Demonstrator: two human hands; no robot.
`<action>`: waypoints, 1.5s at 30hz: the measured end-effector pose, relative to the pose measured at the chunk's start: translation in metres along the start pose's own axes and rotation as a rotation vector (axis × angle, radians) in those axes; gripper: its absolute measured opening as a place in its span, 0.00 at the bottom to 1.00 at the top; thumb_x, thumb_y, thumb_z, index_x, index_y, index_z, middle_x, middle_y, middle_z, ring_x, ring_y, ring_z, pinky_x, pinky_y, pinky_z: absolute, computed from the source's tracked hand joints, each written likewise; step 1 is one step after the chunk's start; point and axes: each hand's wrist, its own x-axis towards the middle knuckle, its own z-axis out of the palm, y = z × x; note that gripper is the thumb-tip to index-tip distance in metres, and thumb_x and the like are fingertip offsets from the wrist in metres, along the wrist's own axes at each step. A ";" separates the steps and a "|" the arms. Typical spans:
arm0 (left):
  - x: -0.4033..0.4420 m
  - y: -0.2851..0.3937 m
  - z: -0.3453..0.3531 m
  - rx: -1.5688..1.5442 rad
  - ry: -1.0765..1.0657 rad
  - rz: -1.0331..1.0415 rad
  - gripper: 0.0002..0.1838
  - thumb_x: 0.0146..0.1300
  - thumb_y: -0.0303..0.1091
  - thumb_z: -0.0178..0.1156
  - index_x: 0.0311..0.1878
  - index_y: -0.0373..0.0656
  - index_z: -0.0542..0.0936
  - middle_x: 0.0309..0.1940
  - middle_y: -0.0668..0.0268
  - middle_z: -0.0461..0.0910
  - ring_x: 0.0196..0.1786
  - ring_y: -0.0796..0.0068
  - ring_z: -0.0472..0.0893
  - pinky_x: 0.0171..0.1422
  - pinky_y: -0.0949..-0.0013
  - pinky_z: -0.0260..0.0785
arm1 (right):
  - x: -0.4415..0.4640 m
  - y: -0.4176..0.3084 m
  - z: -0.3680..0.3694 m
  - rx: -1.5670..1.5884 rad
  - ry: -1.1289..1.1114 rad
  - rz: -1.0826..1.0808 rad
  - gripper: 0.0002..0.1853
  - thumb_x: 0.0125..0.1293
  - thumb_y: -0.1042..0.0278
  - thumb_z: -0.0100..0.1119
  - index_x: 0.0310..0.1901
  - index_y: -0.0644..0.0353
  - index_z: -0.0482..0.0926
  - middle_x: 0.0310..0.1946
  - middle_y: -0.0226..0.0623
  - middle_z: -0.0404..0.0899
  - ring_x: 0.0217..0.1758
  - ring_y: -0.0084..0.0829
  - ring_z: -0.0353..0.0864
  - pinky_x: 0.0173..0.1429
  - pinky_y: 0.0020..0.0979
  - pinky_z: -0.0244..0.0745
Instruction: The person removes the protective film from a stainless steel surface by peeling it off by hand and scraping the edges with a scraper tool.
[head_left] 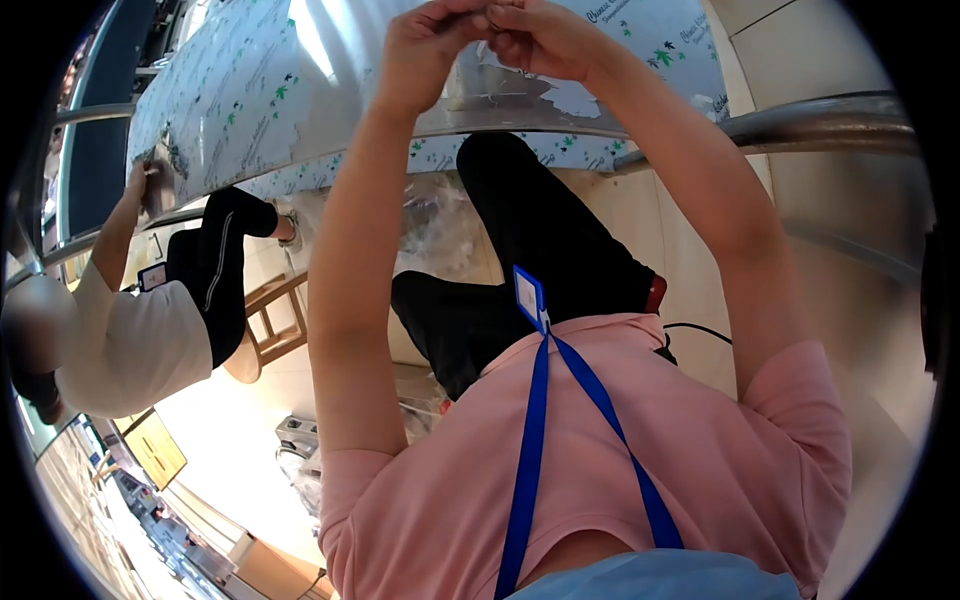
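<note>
My left hand and my right hand meet at the top of the head view, above a table covered in printed film. The fingers of both are curled and pinched together, with their tips touching or nearly so. Whatever lies between them is hidden or too small to make out. Below my right hand, a torn, whitish patch shows on the tabletop, and thin pale bits lie beside it.
A co-worker sits on a wooden stool at left, a hand at the table's end. Metal rails run along the table's side. Clear plastic hangs or lies below it. My blue lanyard hangs over my shirt.
</note>
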 end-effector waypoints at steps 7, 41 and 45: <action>-0.001 -0.038 -0.036 0.005 0.441 -0.142 0.05 0.64 0.29 0.58 0.37 0.37 0.79 0.29 0.67 0.79 0.30 0.80 0.75 0.35 0.76 0.68 | 0.036 -0.005 -0.009 -0.922 0.314 -0.128 0.20 0.59 0.52 0.65 0.34 0.66 0.79 0.23 0.40 0.78 0.23 0.30 0.76 0.28 0.30 0.70; 0.003 -0.074 -0.030 0.383 0.602 -0.243 0.08 0.60 0.28 0.56 0.38 0.34 0.80 0.24 0.68 0.77 0.26 0.80 0.73 0.29 0.75 0.66 | 0.052 0.025 -0.033 -2.045 0.281 -0.065 0.21 0.55 0.49 0.59 0.23 0.63 0.82 0.22 0.48 0.80 0.27 0.46 0.81 0.37 0.42 0.77; -0.004 -0.064 -0.034 0.427 0.640 -0.198 0.09 0.57 0.26 0.56 0.39 0.34 0.80 0.25 0.67 0.78 0.27 0.80 0.74 0.31 0.75 0.67 | 0.075 0.045 -0.058 -2.118 0.248 -0.151 0.14 0.53 0.59 0.57 0.21 0.61 0.82 0.26 0.49 0.81 0.32 0.48 0.82 0.40 0.44 0.78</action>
